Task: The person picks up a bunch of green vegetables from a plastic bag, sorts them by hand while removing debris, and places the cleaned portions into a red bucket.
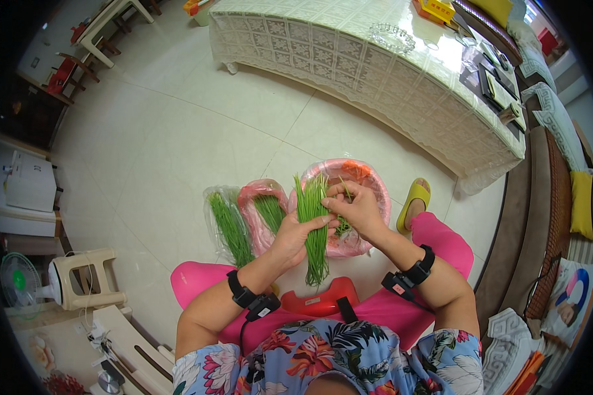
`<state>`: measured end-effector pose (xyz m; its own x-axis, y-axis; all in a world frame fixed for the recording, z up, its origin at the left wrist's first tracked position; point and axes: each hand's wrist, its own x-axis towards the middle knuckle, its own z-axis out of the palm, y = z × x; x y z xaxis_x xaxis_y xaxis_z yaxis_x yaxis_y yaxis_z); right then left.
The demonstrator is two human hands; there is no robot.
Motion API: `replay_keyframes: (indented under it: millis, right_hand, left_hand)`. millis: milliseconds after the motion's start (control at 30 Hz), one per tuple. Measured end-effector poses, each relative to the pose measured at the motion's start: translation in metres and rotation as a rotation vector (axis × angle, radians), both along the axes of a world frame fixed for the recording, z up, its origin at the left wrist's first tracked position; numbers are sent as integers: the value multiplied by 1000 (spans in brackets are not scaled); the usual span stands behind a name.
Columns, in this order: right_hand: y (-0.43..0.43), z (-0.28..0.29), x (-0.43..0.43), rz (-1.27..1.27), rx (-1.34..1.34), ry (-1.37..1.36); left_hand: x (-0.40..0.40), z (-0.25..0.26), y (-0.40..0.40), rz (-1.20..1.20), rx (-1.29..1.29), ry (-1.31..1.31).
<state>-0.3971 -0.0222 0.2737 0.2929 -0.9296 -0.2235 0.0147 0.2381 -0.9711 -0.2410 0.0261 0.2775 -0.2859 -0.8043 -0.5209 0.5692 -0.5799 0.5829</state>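
Note:
My left hand grips an upright bunch of green chives across its middle, thumb laid over the front. At the bunch's upper right side, the bent fingers of my right hand pinch a few loose chive blades. Behind the hands stands a pink round basin lined with thin plastic, partly hidden by them. Green scraps and something orange show inside it. Left of the basin, a pink plastic bag holds more chives. Beside that lies a clear plastic bag with another chive bundle.
A red plastic stool is between my legs. A yellow-green slipper is on my right foot. Ahead stands a table under a lace cloth. A sofa runs along the right; a fan and beige stool are at left.

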Motion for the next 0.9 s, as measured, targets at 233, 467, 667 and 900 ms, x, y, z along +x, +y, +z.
replay_keyframes:
  millis: [233, 467, 667, 900]
  right_hand:
    - [-4, 11, -7, -8, 373, -186]
    - [0, 8, -1, -40, 195, -179]
    - [4, 11, 3, -25, 131, -158]
    - [5, -5, 4, 74, -61, 91]
  left_hand:
    - [4, 3, -3, 47, 86, 121]
    - [3, -3, -1, 50, 45, 32]
    - [4, -4, 1, 69, 33, -27]
    - [-2, -5, 2, 73, -52, -41]
